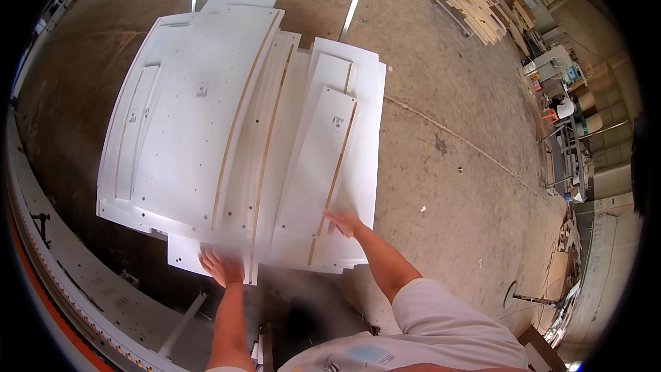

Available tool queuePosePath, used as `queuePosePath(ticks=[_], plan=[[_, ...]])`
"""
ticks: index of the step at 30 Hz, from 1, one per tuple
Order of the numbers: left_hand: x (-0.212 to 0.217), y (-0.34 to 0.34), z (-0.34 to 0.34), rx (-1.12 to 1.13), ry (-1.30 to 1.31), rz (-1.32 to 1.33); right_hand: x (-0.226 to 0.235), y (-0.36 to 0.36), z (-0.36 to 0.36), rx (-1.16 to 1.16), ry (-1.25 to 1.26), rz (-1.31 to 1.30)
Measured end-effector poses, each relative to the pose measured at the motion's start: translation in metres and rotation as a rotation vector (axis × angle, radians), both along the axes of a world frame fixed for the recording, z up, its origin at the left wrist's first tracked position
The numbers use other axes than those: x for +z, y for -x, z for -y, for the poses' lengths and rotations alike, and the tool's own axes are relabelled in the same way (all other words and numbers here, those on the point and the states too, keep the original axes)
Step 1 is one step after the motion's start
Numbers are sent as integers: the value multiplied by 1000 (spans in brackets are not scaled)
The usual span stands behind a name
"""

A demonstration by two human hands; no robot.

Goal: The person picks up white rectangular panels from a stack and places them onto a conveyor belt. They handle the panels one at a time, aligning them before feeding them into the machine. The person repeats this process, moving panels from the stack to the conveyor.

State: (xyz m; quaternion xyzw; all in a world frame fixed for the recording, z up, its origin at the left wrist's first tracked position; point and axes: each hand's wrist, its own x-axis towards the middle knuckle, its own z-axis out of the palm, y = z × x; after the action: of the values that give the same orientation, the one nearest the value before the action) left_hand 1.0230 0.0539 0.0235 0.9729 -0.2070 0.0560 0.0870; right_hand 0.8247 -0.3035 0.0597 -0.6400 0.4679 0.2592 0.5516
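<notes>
A stack of white boards (206, 117) lies spread over a low frame on the concrete floor (441, 186). The left hand (222, 266) rests flat on the near edge of the stack, fingers apart. The right hand (343, 222) lies palm down on a narrow white board (320, 165) atop the pile, fingers spread, gripping nothing. Wooden planks (475, 3) are heaped well apart.

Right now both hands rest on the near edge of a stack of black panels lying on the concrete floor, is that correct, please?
Not quite: the panels are white, not black, as the head view shows. The left hand and right hand do rest on their near edge, over the concrete floor.
</notes>
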Motion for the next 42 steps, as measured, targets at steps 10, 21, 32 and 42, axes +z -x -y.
queuePosePath(ticks=[10, 21, 32, 42], plan=[[1, 0, 0, 8, -26, -2, -3, -2, 2, -79, -34, -22], [4, 1, 3, 1, -42, 0, -11, 1, 3, -70, -22, -36], [3, 1, 2, 17, -46, -32, -4, -2, -1, -230, -130, 0], [3, 0, 1, -7, -8, 21, -6, -1, -2, -210, -130, 0]])
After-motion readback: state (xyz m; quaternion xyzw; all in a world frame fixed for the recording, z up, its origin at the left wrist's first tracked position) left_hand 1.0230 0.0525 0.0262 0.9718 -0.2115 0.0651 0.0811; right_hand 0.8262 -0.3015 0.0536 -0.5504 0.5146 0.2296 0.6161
